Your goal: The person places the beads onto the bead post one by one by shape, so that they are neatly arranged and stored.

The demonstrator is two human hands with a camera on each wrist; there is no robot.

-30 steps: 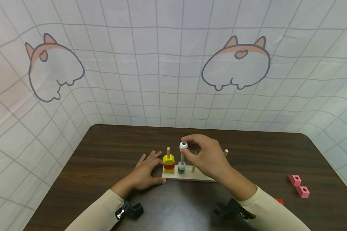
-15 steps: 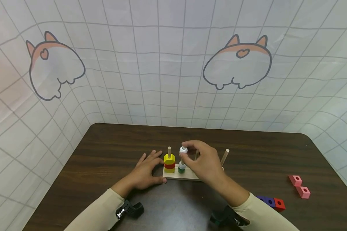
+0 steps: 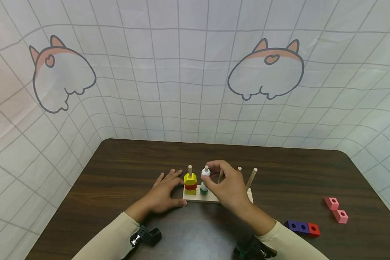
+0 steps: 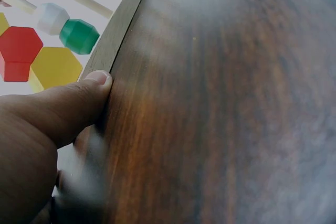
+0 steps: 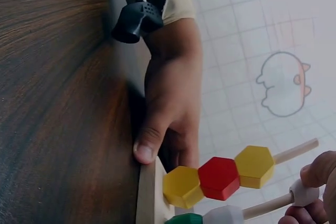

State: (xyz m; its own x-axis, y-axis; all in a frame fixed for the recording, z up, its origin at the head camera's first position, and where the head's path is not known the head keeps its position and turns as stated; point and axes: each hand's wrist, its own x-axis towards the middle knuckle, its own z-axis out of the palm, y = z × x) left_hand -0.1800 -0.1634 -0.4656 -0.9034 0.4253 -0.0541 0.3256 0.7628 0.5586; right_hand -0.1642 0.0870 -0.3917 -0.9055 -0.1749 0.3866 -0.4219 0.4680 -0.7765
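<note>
My right hand (image 3: 229,187) pinches a white bead (image 3: 206,171) between thumb and fingers. The second peg's tip (image 3: 206,167) pokes up through the bead, with bare peg beneath it. Lower on that peg sit another white bead (image 4: 51,18) and a green bead (image 4: 79,36). On the leftmost peg, a red hexagonal block (image 5: 219,178) lies between two yellow ones. My left hand (image 3: 162,193) rests with fingers spread at the left end of the wooden peg board (image 3: 211,197). Its thumb (image 4: 89,95) presses against the board's front edge.
Bare pegs, such as the rightmost one (image 3: 251,178), rise on the board's right side. Two purple blocks (image 3: 297,226) and a red block (image 3: 313,229) stand in a row at front right. Beyond them are two pink blocks (image 3: 341,216). A patterned curtain (image 3: 195,90) hangs behind the table.
The right hand has lowered the white bead onto the second peg, whose tip now shows above it. The right forearm has shifted left, uncovering the purple and red blocks. The left hand stays put.
</note>
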